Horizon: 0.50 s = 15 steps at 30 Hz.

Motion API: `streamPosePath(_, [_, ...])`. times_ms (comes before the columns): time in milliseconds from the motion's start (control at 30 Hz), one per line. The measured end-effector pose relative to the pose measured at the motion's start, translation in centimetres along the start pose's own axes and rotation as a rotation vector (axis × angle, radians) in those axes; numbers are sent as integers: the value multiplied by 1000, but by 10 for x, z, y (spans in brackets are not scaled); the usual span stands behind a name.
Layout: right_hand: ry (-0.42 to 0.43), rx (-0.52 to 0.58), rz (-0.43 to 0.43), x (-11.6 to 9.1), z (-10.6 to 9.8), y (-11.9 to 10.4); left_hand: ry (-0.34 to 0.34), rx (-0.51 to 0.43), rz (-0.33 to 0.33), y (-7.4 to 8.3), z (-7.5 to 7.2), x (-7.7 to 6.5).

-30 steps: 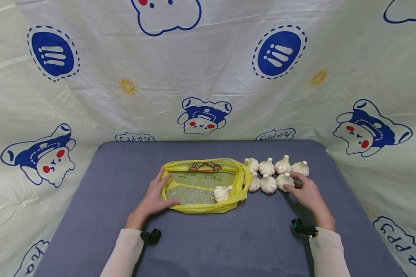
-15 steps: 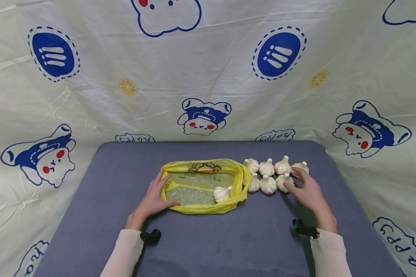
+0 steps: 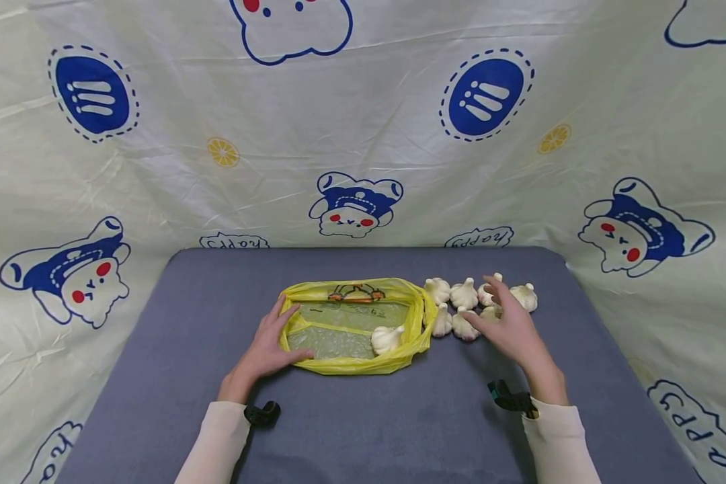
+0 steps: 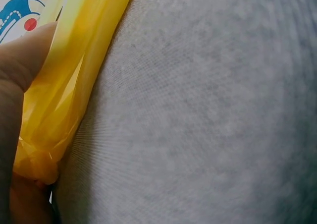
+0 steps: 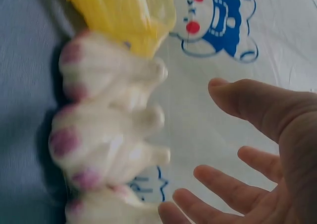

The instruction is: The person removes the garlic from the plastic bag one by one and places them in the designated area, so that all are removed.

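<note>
A yellow plastic bag lies on the table with its mouth spread wide. One white garlic bulb sits inside it, toward the right. My left hand rests spread on the bag's left end; in the left wrist view its thumb lies across the yellow rim. Right of the bag, several garlic bulbs stand in two rows. Over these rows is my right hand, fingers apart and holding nothing, partly hiding bulbs behind it. The right wrist view shows garlic with purple bases beside that hand, apart from it.
The table is covered by a dark grey-blue cloth. A pale printed sheet hangs behind the table and along both sides. The far right garlic bulb stands near the table's right edge.
My right hand has drawn away from the front-row bulb at the right and moved left over the garlic, its fingers spreading. My left hand, the bag and the bulb in it stay where they were.
</note>
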State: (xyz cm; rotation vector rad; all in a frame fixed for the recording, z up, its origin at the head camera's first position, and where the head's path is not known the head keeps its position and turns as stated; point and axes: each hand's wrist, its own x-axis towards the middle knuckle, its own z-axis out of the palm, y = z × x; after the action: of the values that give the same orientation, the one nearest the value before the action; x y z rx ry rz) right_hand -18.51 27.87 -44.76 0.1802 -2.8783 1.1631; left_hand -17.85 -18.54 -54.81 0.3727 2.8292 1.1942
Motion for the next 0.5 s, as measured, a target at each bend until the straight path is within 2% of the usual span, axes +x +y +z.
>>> streamPosePath(500, [-119,69,-172,10,35,-36,-31,12,-11,2,-4,1])
